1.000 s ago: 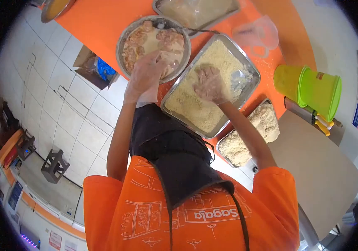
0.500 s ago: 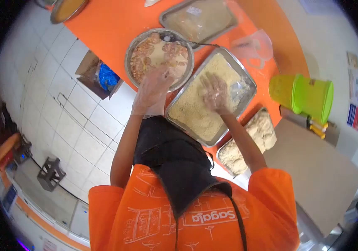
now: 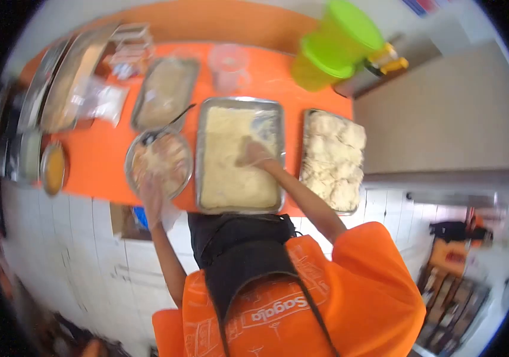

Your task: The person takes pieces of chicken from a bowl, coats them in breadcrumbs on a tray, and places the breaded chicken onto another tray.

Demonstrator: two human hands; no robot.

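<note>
Just beyond the black cloth apron (image 3: pixel 239 238), at the near edge of the orange surface (image 3: pixel 94 172), the left hand (image 3: pixel 152 193) in a clear plastic glove lies over the near rim of a round silver metal bowl (image 3: pixel 189 172). Its fingers look extended towards the wet, pinkish pieces of meat (image 3: pixel 172 152) inside, but blur hides whether they close on anything. Those pieces look soft and slippery, probably best lifted from beneath with the whole hand; the bowl, likely heavy with its load, is better taken by opposite sides of the rim. Being round, it has no long axis, though a dark utensil handle (image 3: pixel 184 115) across its far rim points away and to the right.

Just right of the bowl stands a rectangular silver metal tray (image 3: pixel 200 160) of pale yellow powder (image 3: pixel 228 181), its long axis running away from the body, one short end at the surface's near edge. The right hand (image 3: pixel 256 153), gloved too, is down at the powder right of the tray's middle — its fingers seem bent, and I cannot tell whether they grip something. The powder should be light, dry and loose; the tray looks stiff, and its two long rims would give the surest hold.

Further right, lumpy, pale-coated pieces (image 3: pixel 333 163) fill a second tray, nearly parallel — soft, likely, with a coating that could rub off. Beyond stand a clear plastic jug (image 3: pixel 229 66) and lime-green plastic tubs (image 3: pixel 339 37).
</note>
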